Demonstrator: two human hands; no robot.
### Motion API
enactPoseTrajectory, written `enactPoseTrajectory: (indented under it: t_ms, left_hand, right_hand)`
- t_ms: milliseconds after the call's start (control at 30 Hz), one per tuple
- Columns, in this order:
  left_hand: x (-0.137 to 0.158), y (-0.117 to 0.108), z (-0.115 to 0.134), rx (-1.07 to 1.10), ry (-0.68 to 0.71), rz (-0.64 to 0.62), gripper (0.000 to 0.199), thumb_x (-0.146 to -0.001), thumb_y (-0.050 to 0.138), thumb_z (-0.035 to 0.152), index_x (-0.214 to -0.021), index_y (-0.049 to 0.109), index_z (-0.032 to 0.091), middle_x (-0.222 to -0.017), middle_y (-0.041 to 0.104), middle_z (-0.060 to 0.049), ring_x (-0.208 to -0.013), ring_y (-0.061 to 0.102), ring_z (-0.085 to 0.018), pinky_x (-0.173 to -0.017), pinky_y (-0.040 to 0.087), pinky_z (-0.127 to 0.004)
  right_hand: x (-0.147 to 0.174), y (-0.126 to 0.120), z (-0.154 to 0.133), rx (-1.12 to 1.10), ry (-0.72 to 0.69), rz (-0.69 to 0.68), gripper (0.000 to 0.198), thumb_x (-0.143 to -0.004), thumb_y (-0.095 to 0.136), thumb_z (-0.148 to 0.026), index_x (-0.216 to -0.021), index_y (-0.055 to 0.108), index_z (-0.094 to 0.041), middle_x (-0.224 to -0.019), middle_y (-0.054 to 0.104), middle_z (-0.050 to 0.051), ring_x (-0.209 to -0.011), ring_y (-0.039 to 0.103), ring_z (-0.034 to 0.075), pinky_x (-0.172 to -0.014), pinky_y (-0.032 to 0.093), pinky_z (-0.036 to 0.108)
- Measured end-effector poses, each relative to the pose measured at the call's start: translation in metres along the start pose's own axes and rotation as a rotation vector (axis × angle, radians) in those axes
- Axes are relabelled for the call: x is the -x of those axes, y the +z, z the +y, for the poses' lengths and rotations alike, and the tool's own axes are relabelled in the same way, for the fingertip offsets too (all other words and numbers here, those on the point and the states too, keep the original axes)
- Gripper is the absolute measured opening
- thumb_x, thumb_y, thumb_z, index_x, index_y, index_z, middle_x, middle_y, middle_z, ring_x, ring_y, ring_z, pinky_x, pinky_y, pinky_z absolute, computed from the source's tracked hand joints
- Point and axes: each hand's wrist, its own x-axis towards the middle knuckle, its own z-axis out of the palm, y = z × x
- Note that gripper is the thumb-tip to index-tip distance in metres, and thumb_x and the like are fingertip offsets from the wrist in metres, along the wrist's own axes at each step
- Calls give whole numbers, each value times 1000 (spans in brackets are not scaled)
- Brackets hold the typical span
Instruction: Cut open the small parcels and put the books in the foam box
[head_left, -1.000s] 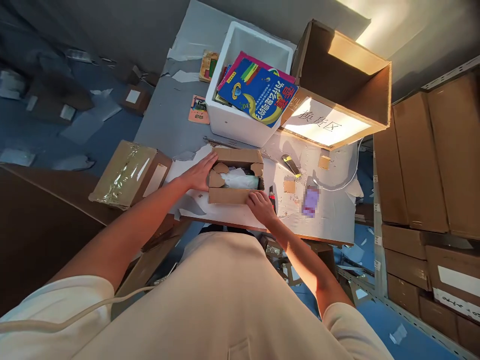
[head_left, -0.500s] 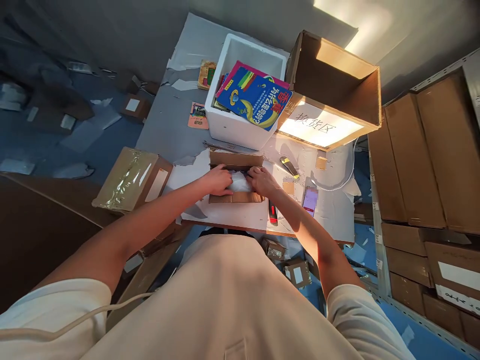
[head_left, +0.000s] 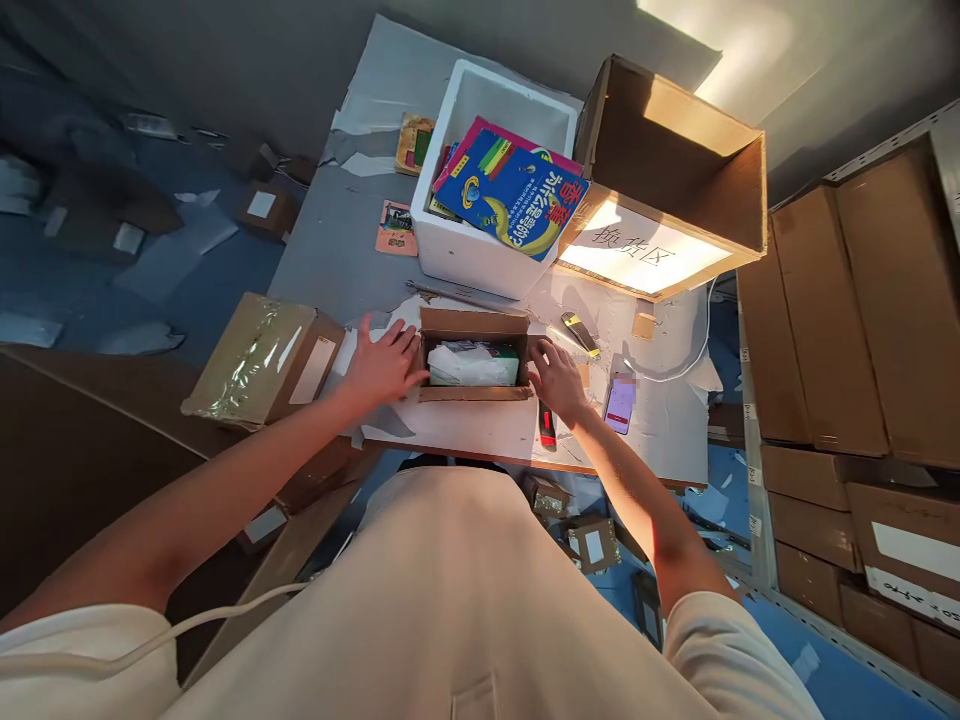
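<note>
A small brown cardboard box (head_left: 474, 355) sits open near the front edge of the table, long side facing the person, its flaps folded out of the way. Inside lies a white plastic-wrapped packet (head_left: 471, 366) with a green edge showing at its right end, filling most of the box.

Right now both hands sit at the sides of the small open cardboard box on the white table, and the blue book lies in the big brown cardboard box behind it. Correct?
Not quite. The blue book lies in the white foam box, not the big brown cardboard box, as the head view shows. The left hand and right hand do sit at the sides of the small open cardboard box on the white table.
</note>
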Motion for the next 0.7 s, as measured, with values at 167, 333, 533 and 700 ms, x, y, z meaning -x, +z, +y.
enactPoseTrajectory:
  t_ms: [167,333,533,700]
  left_hand:
    - [4,23,-12,166,44,-97,56,-97,16,33,-147,30,12,-156,27,-13,-145,21,-25,-116,1,-55]
    - [-3,26,14,254,-156,-209,98,-83,40,64,-152,3,7,-158,11,-21,-146,10,-36,-113,8,-61]
    - [-7,32,22,240,-211,-185,132,-61,59,77,-151,-7,7,-158,4,-23,-145,5,-43,-110,-2,-66]
    - [-7,37,24,265,-223,-171,132,-60,59,77,-152,-6,8,-158,3,-22,-145,4,-44,-110,-3,-66]
  right_hand:
    - [5,12,5,-35,65,-33,44,-96,38,-33,-136,48,-19,-149,40,13,-138,30,31,-109,24,58]
    - [6,0,3,-30,41,-23,48,-95,40,-43,-135,50,-19,-149,40,15,-141,23,37,-106,8,72]
    - [-7,-39,-15,40,-95,-53,39,-94,42,-24,-131,52,-17,-144,45,17,-139,29,36,-108,10,71]
    - [-61,-27,-54,49,-70,-383,32,-87,44,-3,-113,62,-6,-110,65,23,-103,62,28,-87,49,40]
